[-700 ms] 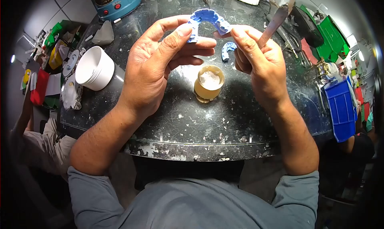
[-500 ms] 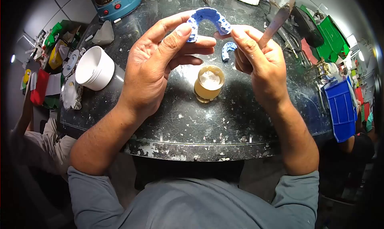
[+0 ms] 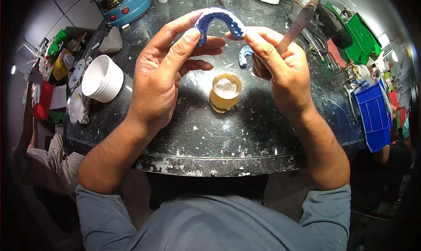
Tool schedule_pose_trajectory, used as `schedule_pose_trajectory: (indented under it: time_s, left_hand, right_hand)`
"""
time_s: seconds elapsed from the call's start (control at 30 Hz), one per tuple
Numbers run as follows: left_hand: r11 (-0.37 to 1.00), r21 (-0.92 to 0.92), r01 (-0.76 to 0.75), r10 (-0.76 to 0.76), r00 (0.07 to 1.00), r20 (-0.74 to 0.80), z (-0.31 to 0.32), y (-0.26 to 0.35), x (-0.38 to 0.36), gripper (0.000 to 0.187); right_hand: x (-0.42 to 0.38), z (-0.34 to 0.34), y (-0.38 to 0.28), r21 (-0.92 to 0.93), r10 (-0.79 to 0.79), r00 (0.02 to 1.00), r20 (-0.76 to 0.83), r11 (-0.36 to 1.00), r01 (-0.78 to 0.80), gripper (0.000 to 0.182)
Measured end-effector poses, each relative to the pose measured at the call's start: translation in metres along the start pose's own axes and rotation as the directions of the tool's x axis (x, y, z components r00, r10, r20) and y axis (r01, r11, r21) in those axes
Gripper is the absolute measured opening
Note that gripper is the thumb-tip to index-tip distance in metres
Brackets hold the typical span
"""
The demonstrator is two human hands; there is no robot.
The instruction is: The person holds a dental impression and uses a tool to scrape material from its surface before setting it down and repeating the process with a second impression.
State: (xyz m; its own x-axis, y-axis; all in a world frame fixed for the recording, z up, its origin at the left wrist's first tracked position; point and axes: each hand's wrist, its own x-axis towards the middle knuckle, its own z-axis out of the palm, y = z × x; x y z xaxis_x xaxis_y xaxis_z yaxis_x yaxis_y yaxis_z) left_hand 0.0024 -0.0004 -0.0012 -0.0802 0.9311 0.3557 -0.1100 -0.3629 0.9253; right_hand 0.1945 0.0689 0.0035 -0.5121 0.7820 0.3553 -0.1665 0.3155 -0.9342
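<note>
A blue horseshoe-shaped dental impression point(image 3: 219, 15) is raised above the bench, held at both ends. My left hand point(image 3: 160, 69) pinches its left end between thumb and index finger, the other fingers extended below it. With thumb and index finger, my right hand point(image 3: 287, 71) grips the right end. That hand also holds a long flat-ended tool, perhaps a spatula point(image 3: 299, 25), which slants up to the right; its lower part is hidden. Behind the right fingers a second, smaller blue impression point(image 3: 244, 57) lies on the bench. Below the hands stands a yellowish cup point(image 3: 224, 100) with white material inside.
A white tub point(image 3: 103, 80) stands left on the dark, scratched bench point(image 3: 210, 139). Farther back is a blue machine point(image 3: 125, 8). Green point(image 3: 362, 36) and blue point(image 3: 372, 119) plastic bins are at the right. Parts of other people show at both sides.
The held impression has tilted, its inner side now darker and its top rim paler. Both hands have shifted slightly left with it, and the view has moved a little.
</note>
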Motion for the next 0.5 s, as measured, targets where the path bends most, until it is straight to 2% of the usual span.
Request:
schedule_pose_trajectory:
  time_s: [0.2, 0.37, 0.5]
  left_hand:
    - [1.0, -0.017, 0.003, -0.002, 1.0, 0.007, -0.0014, -0.0011, 0.0002, 0.037]
    - [1.0, -0.015, -0.001, 0.002, 1.0, 0.01, -0.0023, 0.0001, 0.0004, 0.038]
    - [1.0, -0.009, 0.006, -0.006, 1.0, -0.002, -0.0012, 0.0003, 0.0, 0.038]
  right_hand:
    - [0.0001, 0.0011, -0.0001, -0.002, -0.003, 1.0, -0.013, 1.0, 0.003, 0.022]
    - [0.0, -0.0021, 0.0006, 0.084, 0.03, 1.0, 0.001, 0.996, -0.03, 0.026]
    - [-0.0011, 0.0001, -0.0003, 0.064, 0.021, 0.999, -0.029, 0.998, -0.019, 0.025]
